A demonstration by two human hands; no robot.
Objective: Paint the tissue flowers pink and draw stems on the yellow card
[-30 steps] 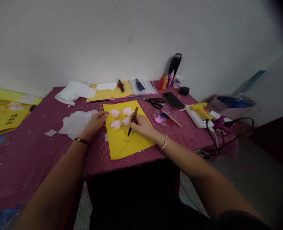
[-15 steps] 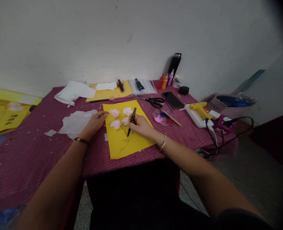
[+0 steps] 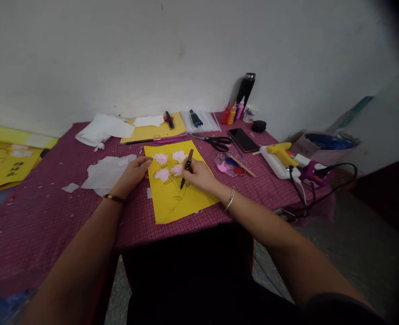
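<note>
A yellow sheet of paper (image 3: 172,212) lies before me, with several pink and white paper flowers (image 3: 162,174) on it and thin dark stems and leaves drawn below them. My right hand (image 3: 199,175) grips a black marker pen (image 3: 188,162), held upright and slightly tilted, its tip at the drawn stems. At the sheet's upper left edge, my left hand (image 3: 135,174) has its fingers curled in, pinching the paper's side. White tissue paper (image 3: 106,174) lies left of that hand, partly under the wrist.
Black scissors (image 3: 217,143), a phone (image 3: 243,140) and a paint palette (image 3: 223,168) lie right of the sheet. Paint bottles (image 3: 232,113) and a black flask (image 3: 245,88) stand at the wall. A yellow glue gun (image 3: 282,153) and corded purple power strip (image 3: 316,174) sit far right.
The marker tip has shifted slightly up the drawn stems with my right hand. My left hand stays at the paper's edge.
</note>
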